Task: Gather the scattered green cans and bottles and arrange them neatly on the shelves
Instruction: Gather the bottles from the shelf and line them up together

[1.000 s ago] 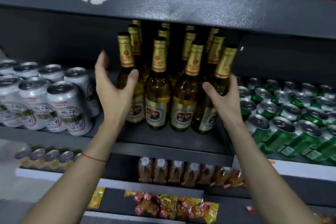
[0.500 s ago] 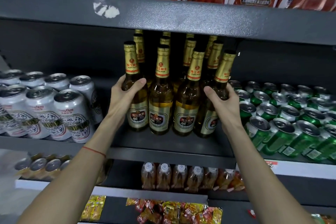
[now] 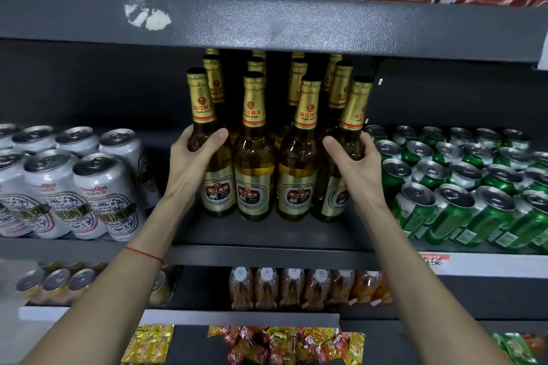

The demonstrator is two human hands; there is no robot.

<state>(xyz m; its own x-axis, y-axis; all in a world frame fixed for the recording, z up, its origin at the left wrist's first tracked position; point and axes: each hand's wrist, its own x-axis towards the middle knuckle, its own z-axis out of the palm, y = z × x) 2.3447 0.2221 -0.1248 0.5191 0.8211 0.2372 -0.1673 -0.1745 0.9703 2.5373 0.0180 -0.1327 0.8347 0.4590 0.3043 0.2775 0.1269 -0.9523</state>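
Both of our hands have closed in since a second ago, when they hovered spread beside the bottles; now each one holds a bottle. Our left hand [image 3: 189, 169] wraps its fingers and thumb round the shoulder of the front-left bottle [image 3: 211, 157], and our right hand [image 3: 357, 169] curls round the front-right bottle [image 3: 345, 163], which leans a little toward the others. Between them two more bottles [image 3: 255, 154] stand upright in the front row, with further rows behind, all in the middle of the shelf [image 3: 267, 235], set back from its front edge.

Toward the right end of that same shelf the green cans [image 3: 462, 184] are packed in rows; the ones nearest the front edge tilt forward and look less even than those behind. At the left end stand white cans [image 3: 98, 187], upright and close together.

We judge the task to be far along: no green can or bottle lies loose anywhere we can see, and what remains looks like squaring up, pressing the bottle block together from both sides and perhaps straightening the leaning front cans. Below, on the lower shelves, sit small orange drink bottles [image 3: 293, 287] and snack packets [image 3: 284, 344], which are not ours to sort.
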